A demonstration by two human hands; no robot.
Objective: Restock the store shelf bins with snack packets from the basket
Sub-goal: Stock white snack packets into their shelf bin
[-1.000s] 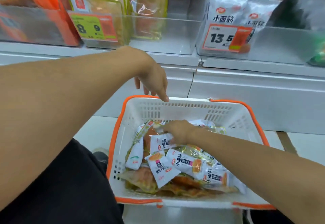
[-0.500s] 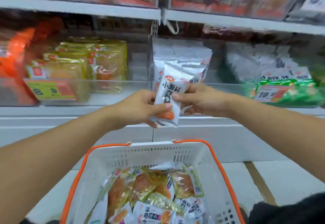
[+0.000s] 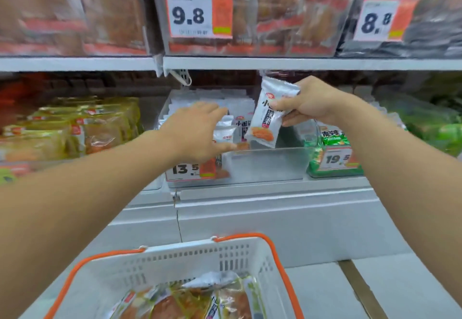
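My right hand point(image 3: 310, 102) pinches a white snack packet point(image 3: 266, 116) with orange food printed on it, held above the clear shelf bin point(image 3: 262, 166) tagged 13.5. My left hand point(image 3: 197, 131) reaches into the same bin with its fingers spread over the white packets point(image 3: 225, 131) standing inside; it holds nothing that I can see. The white basket point(image 3: 175, 261) with an orange rim sits low in the middle, with several yellow and white packets point(image 3: 200, 298) in it.
A bin of yellow packets point(image 3: 82, 128) stands to the left, a green packet bin point(image 3: 335, 153) tagged 19.5 to the right. The upper shelf point(image 3: 250, 63) carries bins with tags 9.8 and 8.8. Grey floor lies below the shelf base.
Both hands gripped one white packet in front of the bin; now only the right hand has it, higher up. The left hand has let go and moved into the bin. The view tilted up.
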